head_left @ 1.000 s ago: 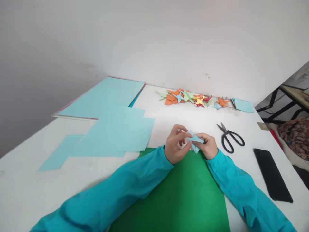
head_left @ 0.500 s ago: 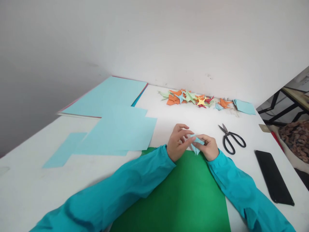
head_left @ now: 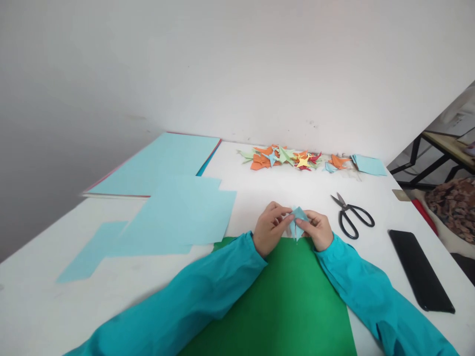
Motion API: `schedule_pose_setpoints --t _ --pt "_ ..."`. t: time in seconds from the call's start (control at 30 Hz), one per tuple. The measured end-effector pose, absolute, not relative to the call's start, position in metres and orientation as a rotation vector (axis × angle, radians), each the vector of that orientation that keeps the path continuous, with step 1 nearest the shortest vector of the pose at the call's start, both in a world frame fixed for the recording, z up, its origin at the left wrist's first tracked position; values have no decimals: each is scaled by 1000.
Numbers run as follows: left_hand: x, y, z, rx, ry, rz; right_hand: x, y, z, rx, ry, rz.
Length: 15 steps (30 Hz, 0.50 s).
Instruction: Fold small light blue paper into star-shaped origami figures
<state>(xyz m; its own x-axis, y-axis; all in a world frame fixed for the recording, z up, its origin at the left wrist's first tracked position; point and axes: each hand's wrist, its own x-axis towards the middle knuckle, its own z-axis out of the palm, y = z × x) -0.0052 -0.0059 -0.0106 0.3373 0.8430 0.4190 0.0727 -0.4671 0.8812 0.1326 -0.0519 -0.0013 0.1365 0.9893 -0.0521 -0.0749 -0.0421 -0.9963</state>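
Note:
A small light-blue folded paper (head_left: pixel 299 214), roughly diamond-shaped with a slit down its lower half, is held up between my two hands. My left hand (head_left: pixel 270 227) pinches its left edge between thumb and fingers. On the other side, my right hand (head_left: pixel 318 229) grips the right edge, its thumb lying across the front. Both hands are over the far edge of a green sheet (head_left: pixel 282 301) on the white table. Scissors (head_left: pixel 351 213) with black handles lie open to the right of my right hand.
Light-blue sheets (head_left: pixel 178 217) overlap on the left, with a stack of large coloured paper (head_left: pixel 159 160) behind. Folded paper figures (head_left: pixel 284 157) in several colours line the wall. Blue paper squares (head_left: pixel 369 165) lie back right. A black phone-like slab (head_left: pixel 421 271) rests at right.
My left fingers have closed in from a looser pose onto the paper's left edge. The folded paper now shows its diamond front more upright. The view has tilted slightly upward.

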Motion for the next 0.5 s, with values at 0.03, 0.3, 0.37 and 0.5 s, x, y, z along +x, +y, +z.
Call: schedule_pose_setpoints --t 0.03,0.3,0.37,0.5 --pt "-5 -6 -11 1785 808 1189 132 -52 0 -1256 -1027 1169" --pt "-7 -10 -4 1745 845 1089 128 -52 1 -1225 -981 1180" --pt "-7 -11 -2 1741 867 1103 127 -52 0 -1203 -980 1193" --pt "-8 -12 1 1707 897 1092 126 -52 -1 -1199 -981 1213"
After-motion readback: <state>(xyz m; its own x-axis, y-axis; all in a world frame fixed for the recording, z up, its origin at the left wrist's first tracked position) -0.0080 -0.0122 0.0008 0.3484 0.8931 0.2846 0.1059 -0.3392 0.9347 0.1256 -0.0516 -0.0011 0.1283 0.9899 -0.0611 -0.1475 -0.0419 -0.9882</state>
